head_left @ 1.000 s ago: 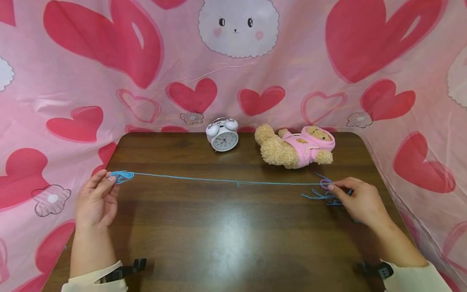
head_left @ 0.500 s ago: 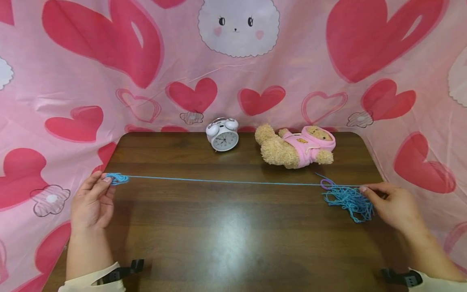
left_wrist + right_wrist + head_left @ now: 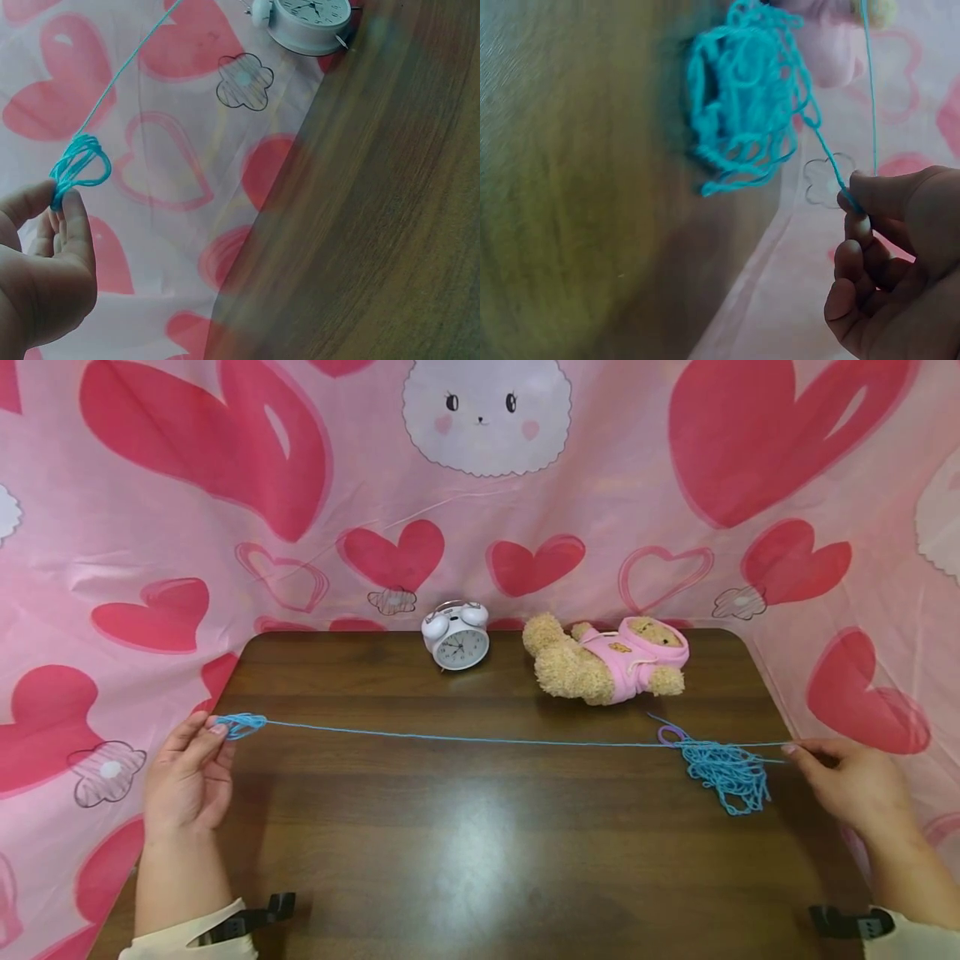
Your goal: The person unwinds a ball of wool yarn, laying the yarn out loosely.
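Observation:
My left hand point(image 3: 189, 772) pinches a small looped bundle of blue yarn point(image 3: 246, 724) between thumb and fingers, over the table's left side. From that bundle a taut yarn strand point(image 3: 465, 740) crosses to my right hand point(image 3: 858, 785), which pinches it past the table's right edge. Below the strand lies a tangled pile of blue yarn point(image 3: 726, 775), with a purple ring point(image 3: 663, 736) at its left end. In the right wrist view, a second length runs from the yarn pile point(image 3: 742, 97) to the pinching fingertips. The left wrist view shows the bundle point(image 3: 79, 165) above the fingertips.
A white twin-bell alarm clock point(image 3: 457, 639) stands at the back of the brown wooden table point(image 3: 390, 843). To its right a teddy bear point(image 3: 607, 662) in a pink hoodie lies on its side. Pink heart-print cloth point(image 3: 480, 560) hangs behind and at both sides.
My right hand has moved right along the strand, away from the purple ring, uncovering the yarn pile. My left hand has shifted slightly left with its bundle. Clock and bear have stayed put.

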A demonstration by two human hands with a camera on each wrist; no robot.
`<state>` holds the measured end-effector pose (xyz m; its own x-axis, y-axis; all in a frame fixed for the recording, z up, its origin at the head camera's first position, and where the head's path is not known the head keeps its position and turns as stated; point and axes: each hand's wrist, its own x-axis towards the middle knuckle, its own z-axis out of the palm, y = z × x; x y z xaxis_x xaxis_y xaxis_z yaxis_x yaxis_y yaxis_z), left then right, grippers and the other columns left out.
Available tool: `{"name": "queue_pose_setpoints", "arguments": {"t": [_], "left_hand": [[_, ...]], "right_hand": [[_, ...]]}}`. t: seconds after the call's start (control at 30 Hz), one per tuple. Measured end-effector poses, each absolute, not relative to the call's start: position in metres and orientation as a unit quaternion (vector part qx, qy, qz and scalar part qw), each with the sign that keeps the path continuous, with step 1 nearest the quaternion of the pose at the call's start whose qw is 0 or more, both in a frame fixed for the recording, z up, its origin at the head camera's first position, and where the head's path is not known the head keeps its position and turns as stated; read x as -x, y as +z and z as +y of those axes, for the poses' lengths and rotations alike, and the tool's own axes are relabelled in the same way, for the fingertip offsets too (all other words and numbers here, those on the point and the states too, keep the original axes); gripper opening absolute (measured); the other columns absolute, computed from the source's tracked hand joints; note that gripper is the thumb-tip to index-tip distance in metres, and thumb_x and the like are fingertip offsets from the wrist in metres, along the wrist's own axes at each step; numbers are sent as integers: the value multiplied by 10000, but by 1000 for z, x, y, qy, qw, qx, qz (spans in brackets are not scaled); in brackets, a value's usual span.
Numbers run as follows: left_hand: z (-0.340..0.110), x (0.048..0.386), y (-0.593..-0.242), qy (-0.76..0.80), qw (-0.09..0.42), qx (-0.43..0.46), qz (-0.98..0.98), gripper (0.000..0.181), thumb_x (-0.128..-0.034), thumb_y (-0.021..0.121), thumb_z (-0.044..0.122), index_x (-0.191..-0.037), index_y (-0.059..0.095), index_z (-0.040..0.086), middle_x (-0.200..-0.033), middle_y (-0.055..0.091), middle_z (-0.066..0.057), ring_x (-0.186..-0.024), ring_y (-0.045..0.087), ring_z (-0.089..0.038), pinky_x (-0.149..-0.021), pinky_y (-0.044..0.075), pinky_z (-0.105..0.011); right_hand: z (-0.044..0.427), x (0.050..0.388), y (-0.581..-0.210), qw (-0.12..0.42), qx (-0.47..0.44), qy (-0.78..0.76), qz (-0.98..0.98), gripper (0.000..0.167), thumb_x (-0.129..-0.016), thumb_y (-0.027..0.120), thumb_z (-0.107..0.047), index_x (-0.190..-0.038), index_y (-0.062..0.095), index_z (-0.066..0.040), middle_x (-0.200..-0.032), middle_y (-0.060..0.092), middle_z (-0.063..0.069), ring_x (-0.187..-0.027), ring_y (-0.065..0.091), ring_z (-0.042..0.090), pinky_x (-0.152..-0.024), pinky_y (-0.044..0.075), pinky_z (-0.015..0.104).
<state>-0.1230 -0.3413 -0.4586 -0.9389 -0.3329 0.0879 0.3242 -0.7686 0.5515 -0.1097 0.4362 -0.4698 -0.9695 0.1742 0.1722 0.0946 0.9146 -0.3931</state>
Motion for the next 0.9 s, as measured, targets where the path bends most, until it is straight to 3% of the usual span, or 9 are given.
{"name": "queue_pose_setpoints", "arguments": {"t": [0.23,0.4,0.5,0.67,0.9], "left_hand": [[-341,124,-458,-940,176,-1,-291,302,-967,453,-245,-1064,708,-113,-915,735,-206,-762,752,-280,-683,628,-333],[-341,125,-458,-939,172,-6,-297,296,-967,462,-238,-1066,708,-108,-913,739,-199,-764,753,-278,-696,630,-334],[-339,125,-459,-939,168,-3,-300,304,-968,454,-241,-1068,709,-110,-912,741,-201,-773,755,-278,-705,630,-336],[-338,126,-460,-939,167,6,-300,312,-972,443,-239,-1076,710,-113,-922,736,-204,-790,751,-280,-720,630,-336],[-338,125,-461,-940,170,-1,-296,302,-971,453,-236,-1068,711,-114,-915,738,-204,-781,750,-286,-727,630,-337]], "right_hand": [[451,113,-489,87,64,174,-979,348,-950,733,-266,-1047,745,67,-917,719,308,-884,612,577,-672,473,575],[452,116,-502,72,50,179,-980,245,-928,753,-219,-955,722,23,-791,726,172,-687,640,370,-577,436,383],[450,117,-505,65,37,184,-980,206,-905,779,-175,-936,707,16,-766,715,122,-668,627,289,-560,432,335],[445,115,-502,55,30,200,-978,204,-911,764,-131,-998,706,44,-838,722,188,-734,648,345,-570,429,297],[449,111,-494,41,40,214,-975,260,-937,735,-128,-1092,690,76,-866,739,181,-648,547,1,-545,420,206]]}}
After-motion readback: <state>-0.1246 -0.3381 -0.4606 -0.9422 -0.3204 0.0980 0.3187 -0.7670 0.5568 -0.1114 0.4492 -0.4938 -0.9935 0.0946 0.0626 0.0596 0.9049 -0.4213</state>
